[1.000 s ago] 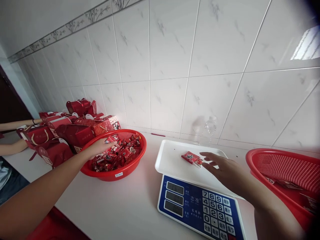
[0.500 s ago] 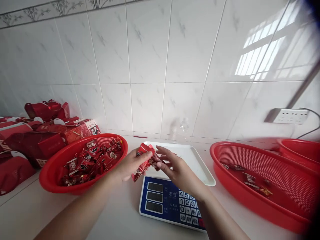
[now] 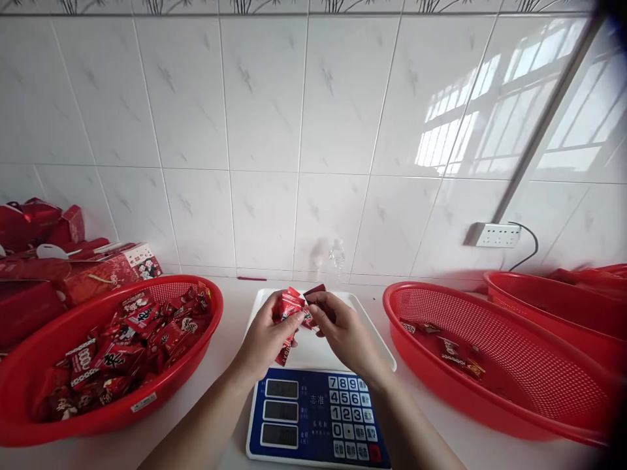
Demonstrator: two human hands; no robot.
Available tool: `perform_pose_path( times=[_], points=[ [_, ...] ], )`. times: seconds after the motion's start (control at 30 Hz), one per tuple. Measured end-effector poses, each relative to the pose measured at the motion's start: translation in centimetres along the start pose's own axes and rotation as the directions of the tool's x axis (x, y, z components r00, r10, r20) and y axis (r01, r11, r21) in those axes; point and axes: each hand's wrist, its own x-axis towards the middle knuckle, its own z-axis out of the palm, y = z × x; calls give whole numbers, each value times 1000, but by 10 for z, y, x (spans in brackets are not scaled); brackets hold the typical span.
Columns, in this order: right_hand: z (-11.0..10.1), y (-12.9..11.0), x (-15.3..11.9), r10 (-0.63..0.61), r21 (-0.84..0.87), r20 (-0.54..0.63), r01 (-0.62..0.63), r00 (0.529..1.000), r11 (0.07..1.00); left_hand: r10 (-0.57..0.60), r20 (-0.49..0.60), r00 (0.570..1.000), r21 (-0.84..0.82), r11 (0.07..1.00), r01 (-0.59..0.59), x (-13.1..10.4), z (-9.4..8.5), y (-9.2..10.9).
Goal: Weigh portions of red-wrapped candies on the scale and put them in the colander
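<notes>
Left hand [image 3: 264, 339] & right hand [image 3: 343, 333] both pinch red candy packets [image 3: 290, 310] above scale tray [image 3: 379, 346], between two red baskets [image 3: 105, 418].

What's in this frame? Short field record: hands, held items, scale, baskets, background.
left hand: grips red candy packets
right hand: pinches the same packets, a dark one at top
scale: white tray, blue keypad panel, below both hands
left basket: red, heaped with red packets
right basket: red, a few packets inside
gift boxes: red, far left
wall socket: on tiles, cable attached
</notes>
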Motion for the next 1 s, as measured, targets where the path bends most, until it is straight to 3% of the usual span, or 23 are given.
perform_pose_path(
  times=[0.1,0.23,0.47,0.6,0.7,0.8,0.87,0.93,1.0],
  points=[
    [0,-1,1,26,0,66,-26,998,1000,92,39,995,124,988,-96,-4,3,-4],
    [-3,-1,1,72,56,122,-80,990,995,70,92,993,116,990,-81,-4,3,-6],
    [0,4,2,82,97,78,-89,994,991,83,-28,996,-31,996,-84,-1,4,-14],
    [-2,4,6,110,164,-10,-107,994,981,74,-210,975,-174,978,-112,4,1,-11],
    [-4,7,9,139,164,-28,-133,990,978,30,-415,909,-233,963,-138,10,-12,0],
    [-2,17,10,170,-101,23,-167,985,981,-2,-539,842,-287,940,-182,14,-25,13],
    [1,24,9,183,-407,-16,-173,983,897,-12,-579,815,-312,927,-208,14,-29,20],
    [4,28,9,139,-596,-75,-157,987,787,-10,-589,808,-322,920,-223,14,-30,24],
    [5,26,7,63,-611,-76,-96,995,785,-3,-568,823,-326,919,-222,13,-28,25]
  ],
)
